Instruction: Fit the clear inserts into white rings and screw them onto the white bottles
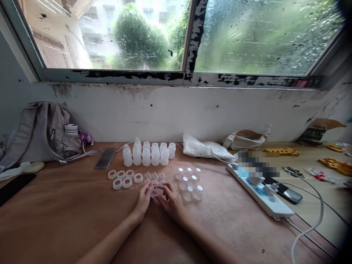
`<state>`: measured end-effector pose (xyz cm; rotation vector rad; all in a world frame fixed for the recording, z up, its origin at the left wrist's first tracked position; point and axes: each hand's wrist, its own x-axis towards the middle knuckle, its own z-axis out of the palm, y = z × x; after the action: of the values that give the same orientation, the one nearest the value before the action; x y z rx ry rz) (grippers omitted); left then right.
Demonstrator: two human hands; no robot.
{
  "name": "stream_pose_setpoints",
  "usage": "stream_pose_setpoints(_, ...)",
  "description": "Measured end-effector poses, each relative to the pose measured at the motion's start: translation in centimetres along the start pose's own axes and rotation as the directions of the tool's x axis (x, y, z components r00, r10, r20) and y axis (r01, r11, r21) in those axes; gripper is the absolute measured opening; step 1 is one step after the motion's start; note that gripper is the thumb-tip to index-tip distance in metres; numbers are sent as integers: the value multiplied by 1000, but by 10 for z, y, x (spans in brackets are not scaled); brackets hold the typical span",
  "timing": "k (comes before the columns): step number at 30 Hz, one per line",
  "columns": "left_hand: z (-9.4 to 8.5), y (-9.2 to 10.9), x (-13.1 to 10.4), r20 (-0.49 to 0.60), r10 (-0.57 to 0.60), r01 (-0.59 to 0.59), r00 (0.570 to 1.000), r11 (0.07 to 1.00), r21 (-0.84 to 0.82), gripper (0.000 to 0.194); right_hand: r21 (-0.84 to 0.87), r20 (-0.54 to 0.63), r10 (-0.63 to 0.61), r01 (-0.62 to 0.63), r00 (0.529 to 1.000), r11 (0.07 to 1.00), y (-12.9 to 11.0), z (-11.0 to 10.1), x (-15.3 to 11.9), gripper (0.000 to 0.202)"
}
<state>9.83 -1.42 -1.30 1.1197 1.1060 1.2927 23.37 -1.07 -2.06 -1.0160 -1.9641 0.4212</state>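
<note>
My left hand point(144, 201) is closed, its thumb and fingers pinching a small clear plastic part point(154, 192) low over the table. From the other side, my right hand point(172, 202) has its curled fingers and thumb on the same part; the fingers hide much of it. Just beyond my hands stand several clear pointed nozzle pieces point(155, 176). To their left lie several white plastic rings point(117, 183). On the right are several clear round caps point(187, 195) with white discs on them. Behind everything, translucent white bottles point(146, 157) stand in rows.
A white power strip point(264, 198) with plugs and cables lies at the right, near a dark phone-like device point(288, 192). A white padded pouch point(205, 146) and a cream bag point(244, 139) rest against the wall. A grey backpack point(44, 132) stands at the left.
</note>
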Motion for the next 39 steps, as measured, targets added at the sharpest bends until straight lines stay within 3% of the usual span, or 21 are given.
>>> stream_pose_setpoints(9, 0, 0, -5, 15, -29, 29, 999, 1000, 2, 42, -6, -13, -20, 20, 1000, 1000, 5, 1, -1, 24)
stream_pose_setpoints(20, 0, -1, -5, 36, 5, -5, 999, 1000, -19, 36, -57, 60, -39, 43, 997, 997, -7, -10, 0, 16)
stream_pose_setpoints(28, 0, -4, -3, 9, -41, 41, 999, 997, -59, 39, -32, 116, -34, 38, 993, 999, -7, -11, -1, 13)
stream_pose_setpoints(32, -1, -5, 0, 4, -94, 94, 996, 990, -107, 39, 50, 174, -35, 27, 984, 998, -6, -12, 0, 12)
stream_pose_setpoints(39, -7, 0, 1, 36, -257, 259, 966, 947, -189, 45, 91, 93, 62, -71, 994, 993, 1, -5, 0, 12)
